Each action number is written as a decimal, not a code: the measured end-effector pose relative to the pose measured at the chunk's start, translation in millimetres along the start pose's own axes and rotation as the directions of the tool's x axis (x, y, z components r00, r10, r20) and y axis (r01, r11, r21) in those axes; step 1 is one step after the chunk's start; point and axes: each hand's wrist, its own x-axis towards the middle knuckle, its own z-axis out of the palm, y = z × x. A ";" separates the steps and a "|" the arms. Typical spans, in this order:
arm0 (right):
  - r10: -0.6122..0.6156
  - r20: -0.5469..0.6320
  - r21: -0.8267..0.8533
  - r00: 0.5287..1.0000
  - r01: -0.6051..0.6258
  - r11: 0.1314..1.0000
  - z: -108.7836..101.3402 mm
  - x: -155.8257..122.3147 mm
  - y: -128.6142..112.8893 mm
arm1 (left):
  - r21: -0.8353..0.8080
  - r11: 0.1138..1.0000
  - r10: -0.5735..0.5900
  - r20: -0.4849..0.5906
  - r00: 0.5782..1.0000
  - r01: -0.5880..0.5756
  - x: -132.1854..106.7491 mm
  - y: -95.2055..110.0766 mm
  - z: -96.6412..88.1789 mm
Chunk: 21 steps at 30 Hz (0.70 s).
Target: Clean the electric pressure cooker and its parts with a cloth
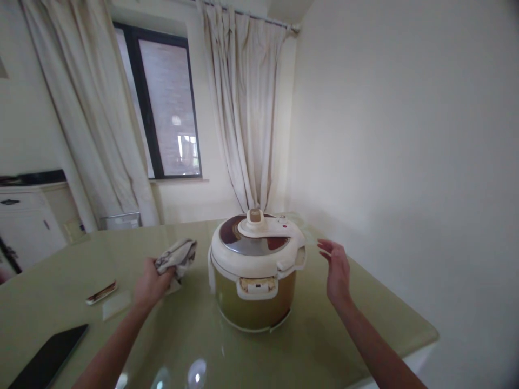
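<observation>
An electric pressure cooker [253, 270] stands upright on the table with its lid on. The lid is white with a dark glossy top and a knob [255, 216]. To the left of the cooker, my left hand [152, 283] is closed on a crumpled cloth [178, 256], pale with dark markings, held apart from the cooker. On the other side, my right hand [337, 270] is raised beside the lid's rim, fingers apart and bent slightly toward it. Nothing is in this hand, and a small gap separates it from the cooker.
A glossy green table [324, 351] bears everything, its right edge close to the wall. A dark flat tablet-like object [48, 356] lies at the front left. Beyond it are a small narrow item [101, 292] and a pale flat piece [116, 305]. Curtains [247, 108] hang behind.
</observation>
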 end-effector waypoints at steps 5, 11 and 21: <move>-0.359 0.243 0.005 0.901 0.369 0.929 40.2 20.4 -106.8 | -0.393 0.848 0.186 -0.410 0.893 -0.357 -32.8 95.1 -54.8; -0.416 0.609 0.084 0.676 0.467 0.880 113.7 32.0 -186.8 | -0.540 0.363 0.722 -0.352 0.595 -0.759 -112.0 219.9 -90.5; -0.166 0.670 -0.364 0.723 0.516 0.776 65.6 57.2 -146.8 | -0.740 0.546 0.399 -0.182 0.899 -0.392 -87.1 135.3 -0.3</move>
